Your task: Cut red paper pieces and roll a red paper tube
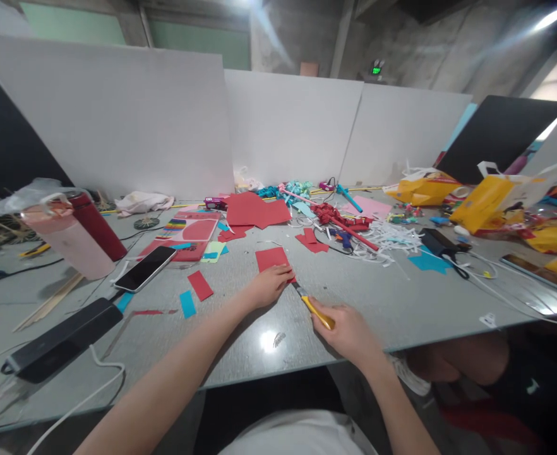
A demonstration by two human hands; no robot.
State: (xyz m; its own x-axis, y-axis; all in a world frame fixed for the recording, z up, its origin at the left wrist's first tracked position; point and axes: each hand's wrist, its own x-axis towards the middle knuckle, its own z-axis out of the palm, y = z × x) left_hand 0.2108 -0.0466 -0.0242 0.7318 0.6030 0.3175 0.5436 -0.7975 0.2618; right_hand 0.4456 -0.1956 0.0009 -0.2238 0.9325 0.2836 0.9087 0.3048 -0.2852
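A small piece of red paper (pixel 269 258) lies flat on the grey table (pixel 240 347). My left hand (pixel 273 284) presses down on its near part, fingers bunched together along the right edge. In my right hand (pixel 349 332) is a yellow utility knife (pixel 317 309), gripped by its handle. The knife's blade points away to the upper left, and its tip is at the paper's right corner, close to my left fingertips. Whether the blade touches the paper I cannot tell.
On the left lie a red strip (pixel 199 285), a blue strip (pixel 187 304), a phone (pixel 146 268), a black speaker-like case (pixel 65 341) and bottles (pixel 65 237). Red sheets (pixel 257 210) and white paper shreds (pixel 392 240) lie behind. Yellow bags (pixel 480 202) stand right; a person's leg (pixel 458 366) shows below.
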